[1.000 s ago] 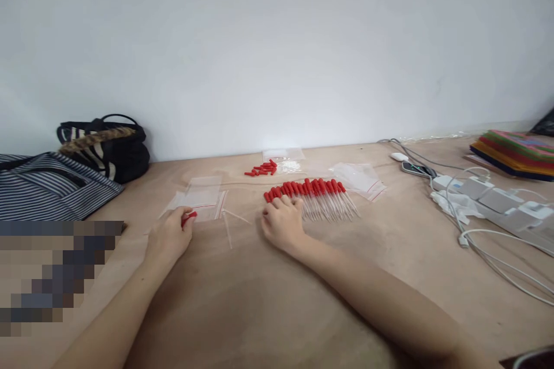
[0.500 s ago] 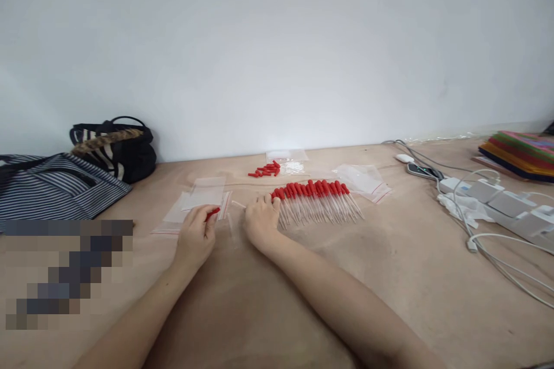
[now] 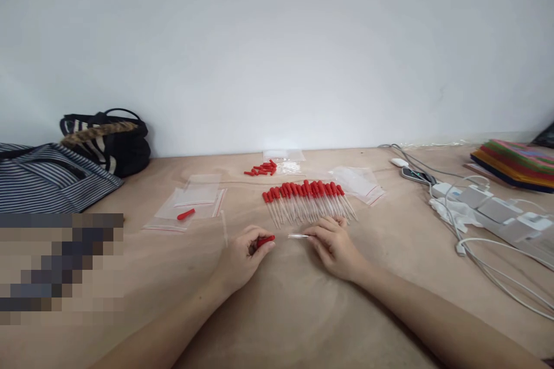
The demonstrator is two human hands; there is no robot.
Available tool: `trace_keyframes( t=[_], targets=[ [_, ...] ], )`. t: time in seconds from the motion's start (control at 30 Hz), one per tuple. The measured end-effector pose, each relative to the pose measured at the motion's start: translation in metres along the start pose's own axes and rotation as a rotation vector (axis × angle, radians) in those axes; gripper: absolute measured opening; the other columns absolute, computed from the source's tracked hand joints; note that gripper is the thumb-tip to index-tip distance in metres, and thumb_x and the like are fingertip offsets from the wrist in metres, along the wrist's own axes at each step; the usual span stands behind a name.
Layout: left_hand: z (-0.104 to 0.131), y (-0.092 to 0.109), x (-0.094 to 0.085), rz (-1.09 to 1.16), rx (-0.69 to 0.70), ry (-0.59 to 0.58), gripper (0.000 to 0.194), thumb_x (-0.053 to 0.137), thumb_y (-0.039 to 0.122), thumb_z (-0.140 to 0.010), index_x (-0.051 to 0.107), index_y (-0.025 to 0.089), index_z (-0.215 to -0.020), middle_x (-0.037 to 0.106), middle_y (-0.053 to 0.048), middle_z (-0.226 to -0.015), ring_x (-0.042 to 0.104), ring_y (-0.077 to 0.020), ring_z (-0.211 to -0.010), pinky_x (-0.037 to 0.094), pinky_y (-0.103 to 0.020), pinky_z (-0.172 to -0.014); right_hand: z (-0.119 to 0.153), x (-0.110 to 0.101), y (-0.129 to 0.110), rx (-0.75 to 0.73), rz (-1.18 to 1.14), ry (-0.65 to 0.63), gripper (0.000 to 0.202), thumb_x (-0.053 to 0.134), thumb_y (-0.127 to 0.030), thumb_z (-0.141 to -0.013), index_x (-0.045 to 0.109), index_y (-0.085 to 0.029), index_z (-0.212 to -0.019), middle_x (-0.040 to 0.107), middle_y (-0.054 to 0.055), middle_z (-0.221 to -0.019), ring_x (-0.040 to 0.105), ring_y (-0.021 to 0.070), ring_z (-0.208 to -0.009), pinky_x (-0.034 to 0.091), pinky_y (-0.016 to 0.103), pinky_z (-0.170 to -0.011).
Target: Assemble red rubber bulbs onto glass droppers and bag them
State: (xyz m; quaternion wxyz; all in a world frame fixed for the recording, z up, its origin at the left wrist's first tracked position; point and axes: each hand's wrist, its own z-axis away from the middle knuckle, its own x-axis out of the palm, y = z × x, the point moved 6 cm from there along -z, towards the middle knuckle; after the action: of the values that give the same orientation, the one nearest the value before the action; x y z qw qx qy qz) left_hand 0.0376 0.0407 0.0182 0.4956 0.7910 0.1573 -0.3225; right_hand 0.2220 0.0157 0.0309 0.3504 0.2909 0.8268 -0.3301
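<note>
Red bulb (image 3: 266, 241) and transparent tube (image 3: 298, 236) held a short gap apart

The left hand (image 3: 244, 256) grips the rubbery-looking bulb, fingers closed around it; the right hand (image 3: 337, 248) pinches the slender, glossy tube. Both are low over the tan table (image 3: 268, 311), with room between the forearms. Just beyond the right hand, a row of red-topped droppers (image 3: 320, 188) limits the space. Filmy plastic bags (image 3: 197, 195) lie to the left, carrying a rounded loose bulb (image 3: 186, 214). White cables (image 3: 461, 249) curl well right; the table's back edge meets a smooth, pale wall (image 3: 277, 57).
</note>
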Motion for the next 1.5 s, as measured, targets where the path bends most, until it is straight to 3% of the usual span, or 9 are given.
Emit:
trace_keyframes(
  t=[0.13,0.37,0.73,1.13,1.3,1.5],
  targets=[
    [-0.001,0.001,0.000,-0.011,0.005,-0.027,0.014,0.053,0.029,-0.078,0.062,0.020,-0.082,0.061,-0.001,-0.075,0.056,-0.0137,-0.065,0.042,-0.024,-0.058,-0.005,0.004,-0.011,0.055,-0.075,0.021,0.015,0.044,-0.017,-0.082,0.058,-0.021,-0.084,0.063,-0.001,-0.074,0.053,0.0126,-0.073,0.021,0.037,-0.084],
    [0.003,0.001,0.003,0.011,-0.004,-0.053,0.015,0.052,0.029,-0.080,0.063,0.021,-0.086,0.064,0.002,-0.072,0.057,-0.0129,-0.063,0.044,-0.023,-0.059,-0.006,0.013,-0.020,0.042,-0.086,0.008,0.017,0.044,-0.021,-0.084,0.061,-0.021,-0.084,0.064,0.000,-0.070,0.053,0.0131,-0.071,0.019,0.038,-0.086],
    [0.004,-0.002,-0.001,0.105,-0.021,0.050,0.022,0.054,0.031,-0.076,0.067,0.019,-0.089,0.070,-0.002,-0.080,0.064,-0.0160,-0.073,0.051,-0.025,-0.069,-0.002,0.012,-0.030,-0.136,-0.031,0.105,0.020,0.045,-0.023,-0.084,0.065,-0.020,-0.087,0.056,-0.001,-0.059,0.045,0.0116,-0.065,0.022,0.035,-0.079],
    [0.007,-0.014,0.010,0.406,-0.118,-0.034,0.019,0.061,0.027,-0.069,0.067,0.017,-0.085,0.071,-0.003,-0.078,0.065,-0.0166,-0.071,0.053,-0.026,-0.068,-0.003,0.004,-0.038,-0.313,0.001,0.099,0.022,0.042,-0.014,-0.082,0.063,-0.016,-0.085,0.051,-0.002,-0.055,0.040,0.0119,-0.063,0.023,0.035,-0.073],
    [0.009,-0.015,0.014,0.407,-0.141,-0.071,0.022,0.064,0.026,-0.068,0.066,0.017,-0.088,0.071,-0.003,-0.075,0.064,-0.0161,-0.068,0.052,-0.026,-0.064,-0.002,0.004,-0.038,-0.385,0.058,0.098,0.024,0.042,-0.008,-0.077,0.063,-0.015,-0.086,0.053,-0.001,-0.058,0.040,0.0128,-0.065,0.022,0.036,-0.074],
    [0.009,-0.013,0.014,0.375,-0.119,-0.041,0.021,0.064,0.027,-0.067,0.066,0.016,-0.085,0.069,-0.003,-0.070,0.063,-0.0148,-0.062,0.051,-0.024,-0.058,-0.003,0.006,-0.038,-0.352,0.042,0.112,0.025,0.044,-0.007,-0.074,0.063,-0.016,-0.087,0.052,-0.001,-0.057,0.039,0.0136,-0.065,0.023,0.035,-0.072]
  ],
)
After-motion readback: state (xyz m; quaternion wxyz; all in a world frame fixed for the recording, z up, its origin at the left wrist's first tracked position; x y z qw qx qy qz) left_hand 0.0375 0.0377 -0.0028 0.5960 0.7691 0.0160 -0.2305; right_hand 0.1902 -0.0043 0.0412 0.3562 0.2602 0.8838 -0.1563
